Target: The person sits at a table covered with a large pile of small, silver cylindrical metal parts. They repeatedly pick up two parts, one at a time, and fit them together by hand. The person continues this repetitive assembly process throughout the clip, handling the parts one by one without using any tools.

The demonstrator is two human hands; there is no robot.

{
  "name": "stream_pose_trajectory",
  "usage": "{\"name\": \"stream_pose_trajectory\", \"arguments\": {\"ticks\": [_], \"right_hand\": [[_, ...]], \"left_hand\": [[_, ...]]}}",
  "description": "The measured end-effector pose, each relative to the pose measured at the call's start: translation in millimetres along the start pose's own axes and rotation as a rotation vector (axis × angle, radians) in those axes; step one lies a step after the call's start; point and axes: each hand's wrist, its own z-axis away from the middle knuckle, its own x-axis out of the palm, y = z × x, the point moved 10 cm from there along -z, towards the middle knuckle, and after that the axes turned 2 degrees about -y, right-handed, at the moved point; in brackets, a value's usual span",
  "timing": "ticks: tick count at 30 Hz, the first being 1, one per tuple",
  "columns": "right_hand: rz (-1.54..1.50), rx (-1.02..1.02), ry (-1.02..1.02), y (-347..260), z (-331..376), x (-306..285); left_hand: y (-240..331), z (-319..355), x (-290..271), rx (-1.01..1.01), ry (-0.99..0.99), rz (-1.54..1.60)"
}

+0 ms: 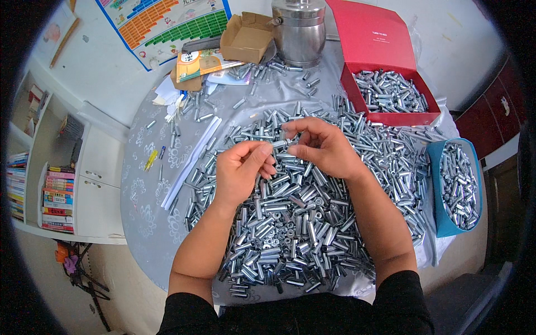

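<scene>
Over a heap of silver metal sleeves and bolts, my two hands meet near the middle of the table. My left hand is closed, thumb against the curled fingers, on a small silver metal bolt that points to the right. Just past the bolt's right end, my right hand is curved, its thumb and forefinger apart with a gap between them. Whether the right fingertips touch the bolt is hard to make out. Loose nuts and washers show among the sleeves below my hands.
An open red box of metal parts stands at the back right. A blue container of similar parts is at the right edge. Farther back are a steel pot and a cardboard box. A white strip lies left.
</scene>
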Motion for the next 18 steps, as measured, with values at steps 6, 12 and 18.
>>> {"name": "stream_pose_trajectory", "arguments": {"ticks": [6, 12, 18], "right_hand": [[0.091, -0.02, -0.039, 3, -1, 2], [0.092, 0.063, -0.095, 15, 0, 3], [0.05, 0.095, -0.066, 14, 0, 3]], "left_hand": [[0, 0, 0, 0.004, -0.003, -0.001], [-3, 1, 2, -0.018, -0.006, -0.027], [0, 1, 0, -0.008, 0.012, 0.004]]}}
